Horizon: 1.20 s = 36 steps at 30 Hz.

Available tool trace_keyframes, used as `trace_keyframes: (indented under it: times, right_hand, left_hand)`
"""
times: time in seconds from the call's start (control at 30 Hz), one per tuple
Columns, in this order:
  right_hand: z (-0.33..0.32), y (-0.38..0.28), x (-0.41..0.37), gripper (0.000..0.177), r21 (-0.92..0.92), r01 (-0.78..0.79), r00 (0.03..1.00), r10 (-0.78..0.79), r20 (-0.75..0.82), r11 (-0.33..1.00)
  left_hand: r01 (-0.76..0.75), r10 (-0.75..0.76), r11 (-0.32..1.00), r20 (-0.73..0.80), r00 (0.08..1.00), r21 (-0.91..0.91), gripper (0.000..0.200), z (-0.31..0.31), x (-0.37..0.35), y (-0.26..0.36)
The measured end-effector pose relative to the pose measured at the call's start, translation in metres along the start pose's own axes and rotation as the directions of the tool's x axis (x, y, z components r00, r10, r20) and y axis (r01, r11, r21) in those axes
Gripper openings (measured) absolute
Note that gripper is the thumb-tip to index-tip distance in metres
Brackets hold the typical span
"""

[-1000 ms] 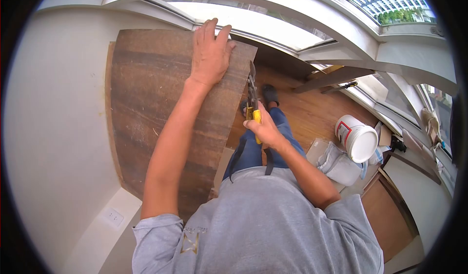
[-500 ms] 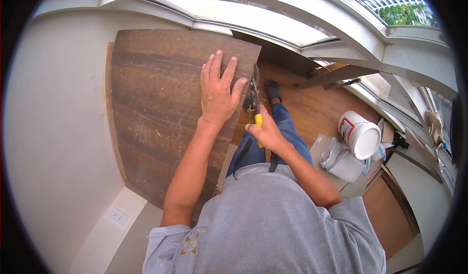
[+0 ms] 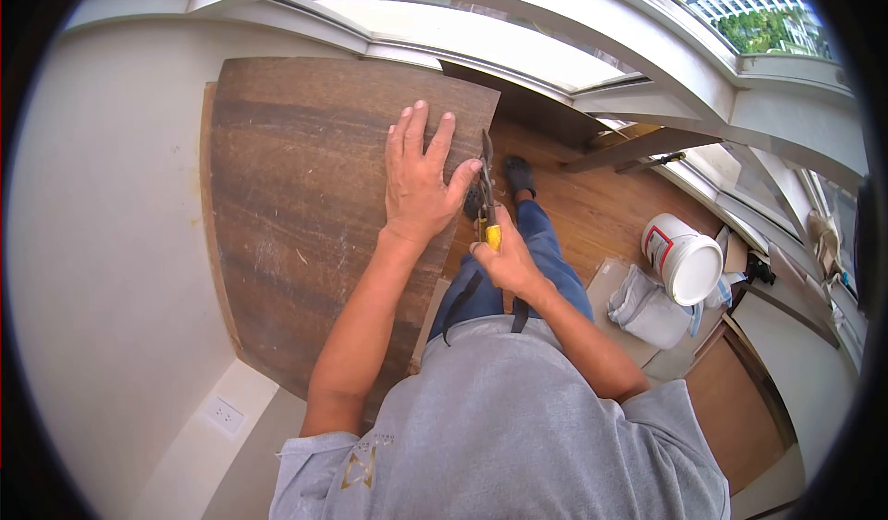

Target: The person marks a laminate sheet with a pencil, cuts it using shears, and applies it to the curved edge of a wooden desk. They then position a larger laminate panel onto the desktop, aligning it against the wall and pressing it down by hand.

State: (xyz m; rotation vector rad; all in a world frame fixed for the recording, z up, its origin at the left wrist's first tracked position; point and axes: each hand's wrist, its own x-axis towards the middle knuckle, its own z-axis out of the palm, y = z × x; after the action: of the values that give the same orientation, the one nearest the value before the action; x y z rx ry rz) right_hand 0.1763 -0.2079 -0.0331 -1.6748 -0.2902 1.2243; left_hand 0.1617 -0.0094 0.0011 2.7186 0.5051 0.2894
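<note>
A large brown wood-grain sheet [image 3: 296,178] with scratches leans by the wall. My left hand [image 3: 421,182] lies flat on it near its right edge, fingers spread and thumb reaching to that edge. My right hand [image 3: 509,256] is wrapped round the yellow handles of metal snips [image 3: 487,182], which look like tin snips. Their dark blades point away from me along the sheet's right edge. Whether the blades bite into the sheet is hard to make out.
A white lidded bucket [image 3: 689,261] and a filled plastic bag [image 3: 652,307] stand on the right. Window frames [image 3: 518,2] run across the far side. A wall socket [image 3: 225,414] is at lower left. My feet stand on the wooden floor [image 3: 592,196].
My left hand has shifted slightly right and toward me on the sheet. The snips and my right hand have also come slightly toward me along the edge.
</note>
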Motion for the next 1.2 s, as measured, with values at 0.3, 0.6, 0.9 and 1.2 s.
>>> trace_keyframes:
  times: [0.3, 0.6, 0.9, 1.2]
  right_hand:
    - [0.018, 0.008, 0.001, 0.046, 0.101, 0.025, 0.997, -0.018, -0.070, 0.995]
    - [-0.001, -0.013, -0.007, 0.044, 0.294, -0.056, 0.998, 0.042, 0.052, 0.954]
    - [-0.007, 0.006, 0.000, 0.056, 0.223, 0.080, 0.995, -0.091, 0.039, 0.971]
    - [0.002, 0.003, -0.002, 0.049, -0.160, 0.047, 0.983, -0.074, -0.166, 0.986]
  left_hand:
    - [0.005, -0.004, 1.000, 0.016, 1.000, -0.014, 0.068, -0.001, -0.002, -0.002]
    - [-0.007, 0.008, 1.000, 0.075, 0.997, -0.010, 0.076, -0.011, 0.000, 0.000]
    - [0.038, -0.114, 0.982, 0.422, 0.900, 0.185, 0.120, -0.031, 0.002, 0.036]
    - [0.043, -0.133, 0.969, 0.365, 0.922, 0.244, 0.102, -0.021, -0.008, 0.044]
